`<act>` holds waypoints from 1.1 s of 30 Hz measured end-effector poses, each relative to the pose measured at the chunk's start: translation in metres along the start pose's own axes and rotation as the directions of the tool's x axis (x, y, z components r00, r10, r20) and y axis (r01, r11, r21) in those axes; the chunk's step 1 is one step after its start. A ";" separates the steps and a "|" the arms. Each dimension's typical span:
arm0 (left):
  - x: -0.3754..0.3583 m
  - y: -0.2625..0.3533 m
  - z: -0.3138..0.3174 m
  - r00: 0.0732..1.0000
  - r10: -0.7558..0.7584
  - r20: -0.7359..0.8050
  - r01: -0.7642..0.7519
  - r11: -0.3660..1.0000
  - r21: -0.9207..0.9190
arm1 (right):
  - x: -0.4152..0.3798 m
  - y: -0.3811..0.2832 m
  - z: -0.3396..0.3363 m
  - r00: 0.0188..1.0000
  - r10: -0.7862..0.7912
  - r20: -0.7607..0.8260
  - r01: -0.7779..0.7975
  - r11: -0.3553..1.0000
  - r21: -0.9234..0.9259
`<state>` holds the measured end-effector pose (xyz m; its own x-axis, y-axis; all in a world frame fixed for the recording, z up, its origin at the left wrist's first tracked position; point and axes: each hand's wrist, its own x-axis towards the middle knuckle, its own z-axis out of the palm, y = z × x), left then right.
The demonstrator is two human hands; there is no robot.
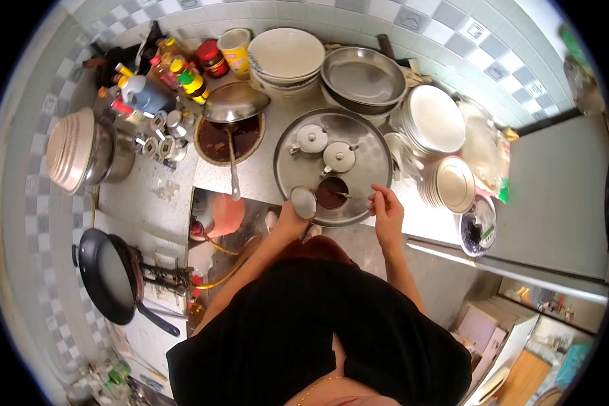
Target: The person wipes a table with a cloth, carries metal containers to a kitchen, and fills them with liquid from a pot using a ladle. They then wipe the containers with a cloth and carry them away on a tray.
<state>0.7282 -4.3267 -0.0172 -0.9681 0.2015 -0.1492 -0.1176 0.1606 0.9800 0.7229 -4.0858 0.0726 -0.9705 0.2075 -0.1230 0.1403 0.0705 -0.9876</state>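
My left hand (291, 220) grips a small round metal lid (303, 202) at the near left rim of a round steel tray (287, 177). Beside the lid, an uncovered pot (329, 201) on the tray holds dark brown sauce, with a small spoon (344, 195) in it. Two lidded metal pots, one at the back (312, 138) and one nearer (339, 156), stand behind it with handles showing. My right hand (387, 211) hovers by the tray's right rim, fingers loosely bent and apart, with nothing visible in them.
Left of the tray, a bowl of dark sauce (214, 150) holds a ladle (234, 166) under a tilted metal lid (237, 101). Sauce bottles (191, 82), stacked bowls (286, 54), metal pans (364, 76) and plates (437, 118) line the back. A black frying pan (108, 277) sits at left.
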 end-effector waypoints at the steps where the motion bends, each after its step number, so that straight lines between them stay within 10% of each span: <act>1: -0.002 0.009 0.002 0.999 -0.031 -0.038 0.033 0.999 0.036 | 0.001 -0.010 0.004 1.000 0.001 -0.011 -0.001 1.000 -0.008; 4: -0.011 0.018 0.009 0.891 0.310 -0.332 -0.199 0.923 0.330 | 0.008 -0.011 0.008 0.999 -0.011 0.049 0.010 1.000 0.013; 12: -0.114 0.054 -0.054 0.801 0.139 -0.582 0.010 0.969 0.246 | 0.000 -0.042 0.060 0.854 -0.417 0.312 0.438 0.899 0.004; 23: -0.351 0.032 -0.111 -0.116 0.184 -0.976 0.067 0.982 0.177 | -0.139 -0.080 0.187 0.660 -0.430 0.616 0.427 0.889 0.164; 24: -0.377 0.020 -0.120 -0.161 0.052 -0.986 -0.063 0.996 0.063 | -0.147 -0.072 0.190 0.642 -0.435 0.632 0.427 0.887 0.177; 26: -0.435 0.005 -0.142 -0.211 0.211 -0.954 0.304 0.942 0.141 | -0.168 -0.052 0.196 0.549 -0.376 0.747 0.528 0.848 0.038; 29: -0.513 -0.021 -0.168 -0.383 0.212 -0.899 0.077 0.977 0.198 | -0.213 -0.027 0.208 0.552 -0.396 0.734 0.531 0.845 0.057; 30: -0.542 -0.013 -0.174 -0.305 0.192 -0.933 0.085 0.981 0.174 | -0.226 -0.022 0.205 0.528 -0.390 0.754 0.558 0.829 0.038; 33: -0.624 -0.026 -0.211 -0.383 0.209 -0.900 0.377 0.924 0.054 | -0.283 0.009 0.213 0.595 -0.337 0.730 0.548 0.834 -0.061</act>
<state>1.2889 -4.6607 0.0778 0.1468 -0.9130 0.3805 -0.4622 0.2768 0.8425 0.9572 -4.3520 0.0783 -0.7679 -0.6121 0.1889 -0.4026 0.2317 -0.8856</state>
